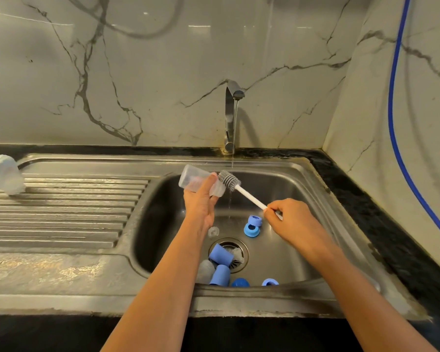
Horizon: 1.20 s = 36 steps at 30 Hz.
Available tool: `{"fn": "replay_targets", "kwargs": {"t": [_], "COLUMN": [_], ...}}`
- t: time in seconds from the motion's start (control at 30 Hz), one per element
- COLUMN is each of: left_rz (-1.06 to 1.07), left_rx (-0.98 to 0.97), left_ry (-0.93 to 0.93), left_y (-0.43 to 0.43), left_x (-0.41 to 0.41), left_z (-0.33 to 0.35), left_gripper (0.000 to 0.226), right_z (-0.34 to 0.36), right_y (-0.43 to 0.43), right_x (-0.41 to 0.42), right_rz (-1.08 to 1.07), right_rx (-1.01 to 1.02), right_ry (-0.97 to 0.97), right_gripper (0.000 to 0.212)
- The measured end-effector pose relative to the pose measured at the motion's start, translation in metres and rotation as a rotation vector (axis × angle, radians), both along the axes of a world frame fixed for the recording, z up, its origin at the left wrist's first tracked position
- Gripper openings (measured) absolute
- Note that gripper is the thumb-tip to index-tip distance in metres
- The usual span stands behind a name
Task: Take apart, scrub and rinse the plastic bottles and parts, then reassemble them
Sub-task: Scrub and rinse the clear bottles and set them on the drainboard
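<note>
Left grip (201, 203) holds the clear bottle (190, 179), right grip (288, 215) holds the brush (249, 196); blue parts (220, 255) lie in the sink (308, 196).

Both forearms are bare to the lower edge, as are the left hand (200, 205) and right hand (291, 217).

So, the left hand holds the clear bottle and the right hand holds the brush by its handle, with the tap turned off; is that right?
Not quite: the head view shows the tap running, a stream falling into the sink. The left hand does hold the clear bottle, the right hand the brush.
</note>
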<state>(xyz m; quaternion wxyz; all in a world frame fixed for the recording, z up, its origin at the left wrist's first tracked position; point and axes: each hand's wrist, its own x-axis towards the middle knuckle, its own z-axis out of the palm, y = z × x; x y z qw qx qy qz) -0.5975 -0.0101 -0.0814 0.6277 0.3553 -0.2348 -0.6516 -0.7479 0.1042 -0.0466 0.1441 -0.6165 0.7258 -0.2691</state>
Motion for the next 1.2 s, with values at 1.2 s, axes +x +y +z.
{"fn": "replay_targets", "kwargs": {"t": [1.2], "left_rz": [0.034], "left_rx": [0.029], "left_ry": [0.023], "left_y": [-0.006], "left_x": [0.004], "left_z": [-0.005], "left_gripper": [0.057], "right_z": [0.0], "right_y": [0.005], "right_x": [0.012], "right_rz": [0.061], "right_rx": [0.032], "right_ry": [-0.014], "right_gripper": [0.026]}}
